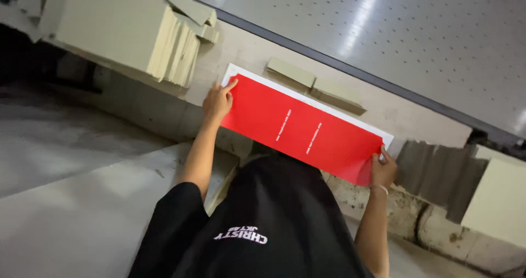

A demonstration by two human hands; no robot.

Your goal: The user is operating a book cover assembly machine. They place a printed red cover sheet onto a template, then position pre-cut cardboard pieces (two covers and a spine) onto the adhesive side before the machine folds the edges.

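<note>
Person, head view: loose black short-sleeved cotton T-shirt (263, 218) with white block lettering printed across the front; thin silver-coloured bracelet (380, 188) at right wrist; both forearms bare below the sleeves.

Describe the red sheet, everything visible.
The red sheet is a long glossy rectangle, like coated paper or card, with two small lines of white print near its middle and a white border along its far edge. It lies flat on the pale bench ledge, its near edge overhanging toward the person. The left hand holds one end, the right hand the other.
</note>
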